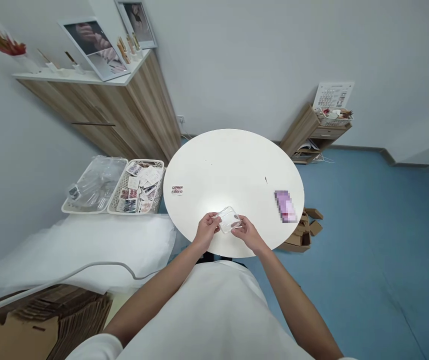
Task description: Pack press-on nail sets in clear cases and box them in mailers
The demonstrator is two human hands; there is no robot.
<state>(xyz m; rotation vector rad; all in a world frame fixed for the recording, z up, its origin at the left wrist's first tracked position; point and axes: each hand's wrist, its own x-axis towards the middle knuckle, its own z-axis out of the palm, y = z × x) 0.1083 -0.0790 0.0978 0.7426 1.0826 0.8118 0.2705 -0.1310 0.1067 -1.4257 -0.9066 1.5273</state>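
Clear plastic case (pixel 230 220), roughly square with rounded corners, held over the near part of the white oval tabletop (pixel 233 155). From my remote post I see both hands on it, set apart with the case between: left hand (pixel 207 229) pinching its left edge, right hand (pixel 246 232) gripping its right edge low down. Whether it touches the surface, or holds anything, I cannot tell.

Also on the tabletop: small card of reddish oval pieces (pixel 177 190) in two rows, near the left edge; purple blurred rectangle (pixel 285 206) to the right; tiny dark speck-like object (pixel 266 179) just beyond that.

Containers, left side: white plastic basket (pixel 83 211) heaped with crinkled clear plastic bags (pixel 100 182). Just beside it, white perforated basket (pixel 156 202) full of loose printed cards (pixel 149 176), some white, some bearing reddish or dark pieces.

Right side: white wire-like basket (pixel 327 121) atop a low wood-grain cabinet (pixel 300 131), with red and white odds and ends inside, too small for me to name. Open brown cardboard boxes (pixel 301 239) sit on the blue floor (pixel 368 240), partly behind the tabletop's edge.
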